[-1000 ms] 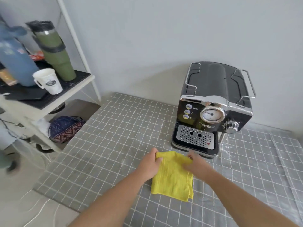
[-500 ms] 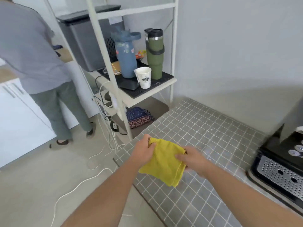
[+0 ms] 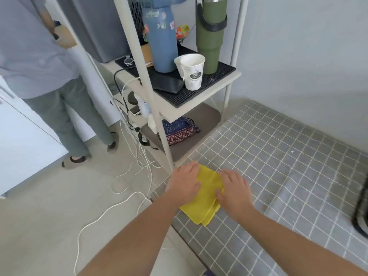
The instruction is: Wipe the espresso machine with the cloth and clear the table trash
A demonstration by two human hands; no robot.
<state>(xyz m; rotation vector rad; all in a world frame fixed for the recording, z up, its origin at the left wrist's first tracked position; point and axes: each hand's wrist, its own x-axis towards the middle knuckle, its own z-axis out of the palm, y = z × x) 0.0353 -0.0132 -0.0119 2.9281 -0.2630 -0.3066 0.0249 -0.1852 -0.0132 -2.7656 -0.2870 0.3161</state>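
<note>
Half a second ago the yellow cloth hung lifted between the hands; now it lies flat on the worktop, right at the worktop's left corner edge, its near corner just inside the rim; the left hand and right hand both press it down, fingers spread flat, gripping nothing; this reads as folding or parking the cloth, so the wiping may be over and the trash step due. The espresso machine has slid out to the cloth's far right, only a dark sliver showing. Right of the cloth the worktop is open; left of it is the drop to the floor and loose cables; beyond it stands the shelf rack, bearing a paper cup; a person stands further left.
</note>
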